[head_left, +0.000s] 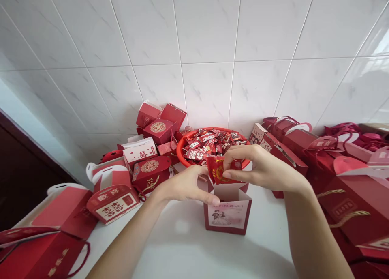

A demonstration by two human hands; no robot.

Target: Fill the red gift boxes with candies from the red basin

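The right grip (pixel 258 165) is pinching a shiny red, gold-printed packet (pixel 216 172) above an open, pale-labelled red cardboard box (pixel 227 216). The left grip (pixel 186 185) is gaping wide, its thumb lying at the box's rim. Beyond both, a round orange-red plastic basin (pixel 180 151) is holding small red wrapped pieces (pixel 209 141).

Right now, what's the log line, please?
left hand: at open wedding gift box; right hand: holding red-gold packet above box; behind: wrapped candies in red basin

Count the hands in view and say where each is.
2: the left hand is at the left side of the open box; the right hand holds a red packet over it. No others show.
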